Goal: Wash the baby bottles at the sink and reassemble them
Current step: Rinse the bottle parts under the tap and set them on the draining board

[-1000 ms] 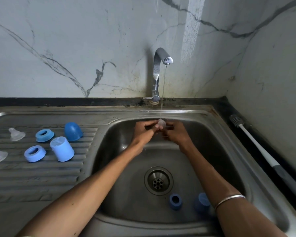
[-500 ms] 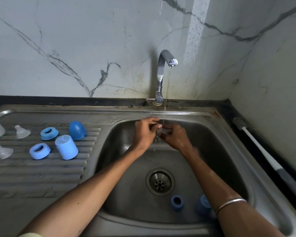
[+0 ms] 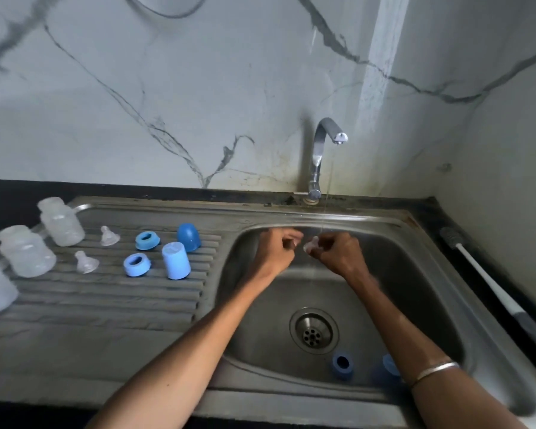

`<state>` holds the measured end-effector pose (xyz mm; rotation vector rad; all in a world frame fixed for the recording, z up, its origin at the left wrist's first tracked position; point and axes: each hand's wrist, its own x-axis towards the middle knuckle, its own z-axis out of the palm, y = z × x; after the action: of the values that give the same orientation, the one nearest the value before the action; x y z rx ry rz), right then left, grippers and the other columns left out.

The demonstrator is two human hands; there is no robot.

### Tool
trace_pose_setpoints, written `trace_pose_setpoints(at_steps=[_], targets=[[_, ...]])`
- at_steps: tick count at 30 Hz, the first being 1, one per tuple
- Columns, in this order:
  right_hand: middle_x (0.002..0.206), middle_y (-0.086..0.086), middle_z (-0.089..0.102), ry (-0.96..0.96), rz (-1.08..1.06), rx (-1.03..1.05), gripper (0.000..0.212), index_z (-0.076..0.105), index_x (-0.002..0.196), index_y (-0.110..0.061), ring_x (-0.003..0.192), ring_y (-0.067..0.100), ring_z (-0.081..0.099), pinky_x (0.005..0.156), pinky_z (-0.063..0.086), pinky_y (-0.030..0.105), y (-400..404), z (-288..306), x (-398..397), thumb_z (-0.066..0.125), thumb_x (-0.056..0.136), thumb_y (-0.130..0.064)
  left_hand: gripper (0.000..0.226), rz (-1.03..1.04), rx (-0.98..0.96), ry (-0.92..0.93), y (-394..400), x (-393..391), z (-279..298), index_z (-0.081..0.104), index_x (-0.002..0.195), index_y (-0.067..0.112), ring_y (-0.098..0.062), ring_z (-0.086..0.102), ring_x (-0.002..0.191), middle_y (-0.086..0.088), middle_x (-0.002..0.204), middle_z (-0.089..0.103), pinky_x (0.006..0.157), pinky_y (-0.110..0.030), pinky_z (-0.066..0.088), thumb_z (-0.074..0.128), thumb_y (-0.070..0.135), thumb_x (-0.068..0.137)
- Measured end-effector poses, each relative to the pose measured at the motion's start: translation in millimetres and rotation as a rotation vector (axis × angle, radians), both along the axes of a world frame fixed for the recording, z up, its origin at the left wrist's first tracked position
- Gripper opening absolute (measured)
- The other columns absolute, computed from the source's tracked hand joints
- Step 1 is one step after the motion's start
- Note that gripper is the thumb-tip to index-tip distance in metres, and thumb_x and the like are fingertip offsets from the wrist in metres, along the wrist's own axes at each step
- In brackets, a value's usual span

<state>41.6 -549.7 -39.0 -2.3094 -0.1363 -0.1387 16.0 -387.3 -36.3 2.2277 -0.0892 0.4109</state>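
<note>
right hand point(image 3: 338, 255): curled round a clear teat point(image 3: 310, 244), pinching it at the fingertips just under the thin stream from the tap point(image 3: 325, 140)

left hand point(image 3: 276, 252): fingers curled too, but a second ago it was on the teat with the right one, now it's come off and sits just beside it. can't tell if it's got anything in it, looks like nothing

what changed: both hands were rubbing the teat together under the water, now they've split apart a bit, so I'd guess this one's about rinsed and due to go with the clean stuff

off to the left of the hands: drainer point(image 3: 106, 292) with bottles point(image 3: 61, 222), two more teats point(image 3: 109, 236), two blue rings point(image 3: 147, 240) and two caps point(image 3: 176, 260), all laid out apart

below the hands, near the wrists: one more ring point(image 3: 342, 366) and a blue piece point(image 3: 390, 365) half hidden by the right arm, down in the sink point(image 3: 415, 274) past the drain, probably still to wash

right of the hands: brush point(image 3: 483, 283) on the counter edge

where it's at: washing nearly done imo, no reassembly yet
</note>
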Motion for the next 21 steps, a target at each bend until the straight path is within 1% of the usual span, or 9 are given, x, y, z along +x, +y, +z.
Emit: trace_pose_setpoints(at_steps=[1,2,5,6,11,14,16,19,21], targets=[[0.091,-0.005,0.075,0.010,-0.013,-0.031,0.024,0.076,0.099,-0.024,0.086,0.009,0.069,0.086,0.055,0.029,0.7,2.3,-2.6,0.076,0.080,-0.039,0.033,-0.013,0.036,0.017,1.4,-6.1,-0.8,0.076,0.111,0.009,-0.005,0.066,0.096,-0.001,0.105,0.075,0.078,0.002,0.042,0.058,-0.009,0.090],[0.090,-0.003,0.075,0.019,-0.024,-0.066,0.023,0.076,0.098,-0.023,0.085,0.011,0.069,0.084,0.054,0.028,0.2,5.5,-3.7,0.075,0.081,-0.040,0.032,-0.027,0.051,0.032,1.6,-8.2,-4.1,0.076,0.110,0.010,-0.009,0.068,0.100,-0.003,0.106,0.076,0.079,0.000,0.043,0.059,-0.007,0.090],[0.089,0.001,0.074,0.004,0.013,-0.146,0.020,0.076,0.093,-0.019,0.081,0.014,0.066,0.080,0.052,0.027,15.3,19.4,-18.9,0.075,0.082,-0.036,0.028,-0.043,0.095,0.078,20.7,-35.7,-0.6,0.077,0.109,0.014,-0.012,0.070,0.099,-0.002,0.105,0.077,0.092,-0.022,0.053,0.061,0.000,0.091],[0.090,0.001,0.074,-0.003,0.034,-0.151,0.020,0.076,0.093,-0.018,0.079,0.014,0.064,0.079,0.052,0.028,22.0,24.9,-25.9,0.076,0.082,-0.034,0.028,-0.040,0.103,0.080,29.9,-46.5,3.0,0.077,0.109,0.014,-0.012,0.071,0.097,-0.002,0.105,0.077,0.092,-0.025,0.054,0.062,0.000,0.090],[0.086,-0.006,0.071,-0.055,0.130,-0.090,0.027,0.072,0.096,-0.024,0.083,0.010,0.067,0.074,0.050,0.022,51.9,50.1,-52.9,0.084,0.071,-0.028,0.034,0.033,0.085,0.039,70.2,-92.8,19.9,0.073,0.115,0.008,-0.012,0.069,0.097,-0.004,0.110,0.074,0.087,-0.014,0.049,0.059,-0.010,0.089],[0.078,-0.005,0.070,-0.093,0.234,-0.051,0.023,0.074,0.091,-0.020,0.075,0.007,0.067,0.062,0.045,0.015,77.2,63.7,-70.3,0.085,0.071,-0.023,0.039,0.079,-0.016,0.012,92.1,-117.2,30.2,0.072,0.114,0.003,-0.004,0.065,0.076,-0.009,0.102,0.074,0.075,-0.015,0.052,0.050,-0.016,0.088],[0.076,-0.004,0.071,-0.113,0.303,-0.021,0.022,0.074,0.089,-0.017,0.069,0.003,0.066,0.055,0.043,0.007,99.4,70.4,-85.1,0.086,0.071,-0.021,0.038,0.117,-0.043,-0.024,106.8,-136.1,37.6,0.073,0.111,0.002,-0.004,0.065,0.075,-0.006,0.098,0.074,0.077,-0.016,0.054,0.048,-0.015,0.088],[0.076,-0.003,0.072,-0.126,0.377,0.019,0.022,0.075,0.088,-0.017,0.069,0.006,0.067,0.057,0.045,0.007,137.6,76.6,-107.1,0.086,0.070,-0.022,0.035,0.223,-0.010,-0.101,132.0,-167.5,45.4,0.077,0.105,0.009,-0.009,0.071,0.086,-0.001,0.097,0.077,0.086,-0.022,0.055,0.052,-0.008,0.087],[0.076,-0.005,0.072,-0.120,0.428,0.015,0.022,0.074,0.088,-0.018,0.071,0.006,0.067,0.064,0.050,0.013,165.6,79.5,-123.0,0.086,0.070,-0.022,0.032,0.323,0.010,-0.135,154.8,-188.0,48.1,0.079,0.098,0.012,-0.010,0.072,0.085,0.001,0.093,0.078,0.085,-0.020,0.055,0.055,-0.005,0.084]])
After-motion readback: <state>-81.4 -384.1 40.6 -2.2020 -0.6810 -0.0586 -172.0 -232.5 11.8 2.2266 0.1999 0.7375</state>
